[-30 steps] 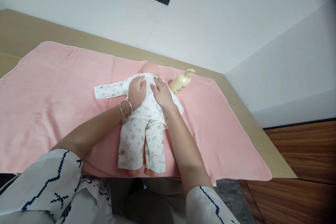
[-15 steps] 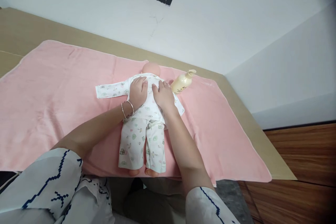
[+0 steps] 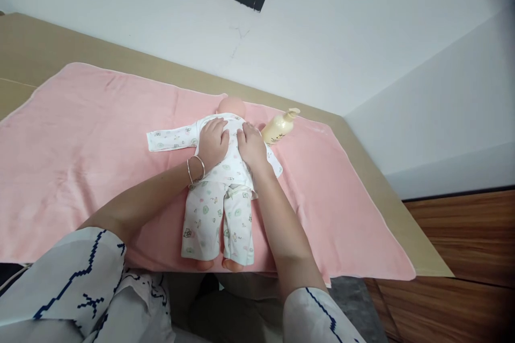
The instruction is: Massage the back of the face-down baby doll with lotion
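Observation:
A baby doll (image 3: pixel 219 203) in white printed pyjamas lies on a pink towel (image 3: pixel 80 150), head toward the wall and feet at the near edge. My left hand (image 3: pixel 211 142), with bangles on the wrist, rests flat on the doll's upper body, fingers stretched out. My right hand (image 3: pixel 251 146) lies flat beside it on the right of the doll's torso, fingers also extended. The doll's left sleeve (image 3: pixel 171 138) sticks out sideways. Its head (image 3: pixel 231 105) shows just past my fingertips.
A cream pump bottle (image 3: pixel 278 126) lies on the towel just right of the doll's head. The towel covers a tan tabletop (image 3: pixel 398 214) set against a white wall. Wooden flooring shows at the lower right. My patterned sleeves fill the bottom edge.
My right hand has slid slightly down and inward on the doll's torso. The left hand stays nearly where it was.

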Tool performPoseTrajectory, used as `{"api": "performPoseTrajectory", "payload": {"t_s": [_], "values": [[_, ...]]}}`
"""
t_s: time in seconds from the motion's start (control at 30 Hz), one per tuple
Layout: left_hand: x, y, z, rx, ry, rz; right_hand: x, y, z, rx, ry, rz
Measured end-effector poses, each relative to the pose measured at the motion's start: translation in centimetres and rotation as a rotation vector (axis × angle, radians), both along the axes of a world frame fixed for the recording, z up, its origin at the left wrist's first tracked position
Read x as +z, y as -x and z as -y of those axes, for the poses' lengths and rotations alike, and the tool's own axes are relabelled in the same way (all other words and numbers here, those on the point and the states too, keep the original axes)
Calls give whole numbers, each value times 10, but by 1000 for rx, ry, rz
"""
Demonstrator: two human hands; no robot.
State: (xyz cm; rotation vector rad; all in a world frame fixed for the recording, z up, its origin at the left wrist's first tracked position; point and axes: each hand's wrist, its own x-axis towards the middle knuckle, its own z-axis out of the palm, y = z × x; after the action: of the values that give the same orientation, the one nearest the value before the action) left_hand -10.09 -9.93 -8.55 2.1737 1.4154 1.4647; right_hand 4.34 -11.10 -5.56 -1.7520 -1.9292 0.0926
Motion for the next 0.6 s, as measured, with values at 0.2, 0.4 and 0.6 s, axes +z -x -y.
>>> {"api": "performPoseTrajectory", "payload": {"t_s": [0.2,0.4,0.6], "values": [[5,2,8,6,-30,-96,8,42,30,-21,-48,138],[4,0,19,-62,-23,-186,3,11,6,15,-75,-88],[-1,0,5,44,139,-159,1,-5,-5,69,50,-45]]}}
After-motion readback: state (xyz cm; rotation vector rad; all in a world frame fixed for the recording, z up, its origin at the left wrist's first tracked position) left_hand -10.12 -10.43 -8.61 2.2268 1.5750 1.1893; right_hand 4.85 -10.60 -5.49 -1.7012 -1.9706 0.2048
